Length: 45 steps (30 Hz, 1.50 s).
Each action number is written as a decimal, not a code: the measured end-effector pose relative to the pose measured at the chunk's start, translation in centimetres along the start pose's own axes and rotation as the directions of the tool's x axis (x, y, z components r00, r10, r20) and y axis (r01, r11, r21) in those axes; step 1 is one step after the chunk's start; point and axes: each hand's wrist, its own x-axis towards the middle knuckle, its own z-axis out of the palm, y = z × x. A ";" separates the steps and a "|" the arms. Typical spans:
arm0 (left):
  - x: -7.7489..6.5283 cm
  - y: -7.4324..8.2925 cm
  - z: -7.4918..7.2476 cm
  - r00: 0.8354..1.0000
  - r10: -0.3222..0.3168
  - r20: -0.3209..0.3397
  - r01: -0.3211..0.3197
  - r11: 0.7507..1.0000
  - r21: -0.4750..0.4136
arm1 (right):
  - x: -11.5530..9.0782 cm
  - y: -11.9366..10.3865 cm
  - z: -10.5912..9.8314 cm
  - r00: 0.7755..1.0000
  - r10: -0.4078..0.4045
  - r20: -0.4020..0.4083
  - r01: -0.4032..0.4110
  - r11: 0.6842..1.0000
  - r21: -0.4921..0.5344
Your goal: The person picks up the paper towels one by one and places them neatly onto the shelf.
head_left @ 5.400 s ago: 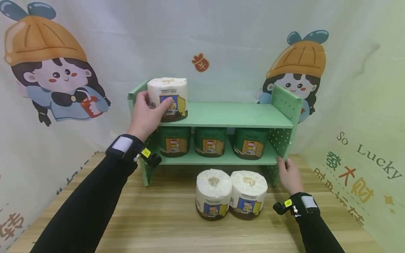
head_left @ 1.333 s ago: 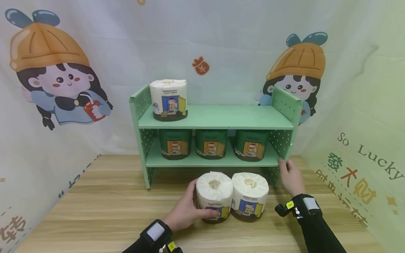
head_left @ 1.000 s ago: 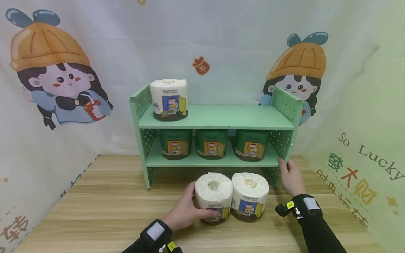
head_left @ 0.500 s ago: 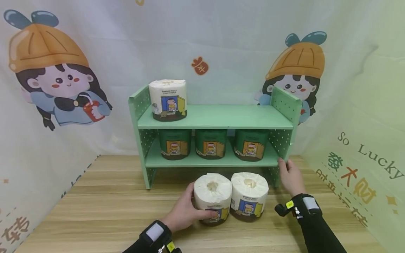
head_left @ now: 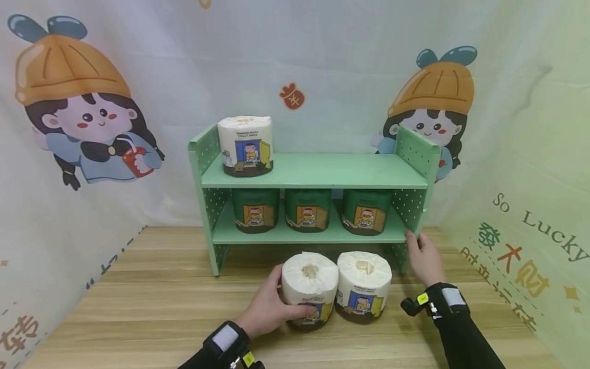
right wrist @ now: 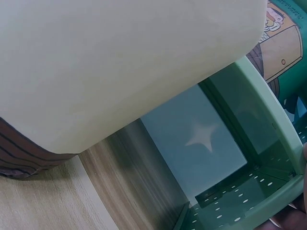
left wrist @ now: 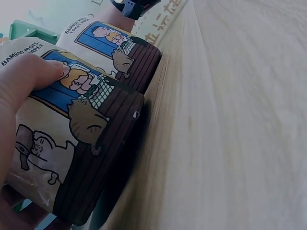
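My left hand (head_left: 269, 308) grips a white-wrapped toilet paper roll (head_left: 310, 284) in front of the shelf, thumb across its printed front and fingers round the left side. A dark gap shows under the roll's base in the left wrist view. Close at its right stands a second white toilet paper roll (head_left: 364, 282) on the table. My right hand (head_left: 424, 260) holds the lower right upright of the green two-tier shelf (head_left: 332, 169). Another white toilet paper roll (head_left: 246, 146) stands at the left end of the top tier.
On the lower tier several green-wrapped rolls (head_left: 307, 210) stand in a row, their tops hidden by the upper board. The wooden table (head_left: 152, 287) spreads before the shelf. A printed cloth backdrop (head_left: 332, 66) hangs behind and at both sides.
My left hand has let go of the roll on the top tier and come down to grip one on the table. That roll has lately shifted slightly left and nearer. The right hand has stayed put.
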 end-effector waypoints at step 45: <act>-0.1 4.5 -1.2 0.992 0.072 -0.104 -0.082 0.992 -0.095 | 0.2 0.3 0.3 1.000 0.016 -0.002 -0.016 1.000 0.006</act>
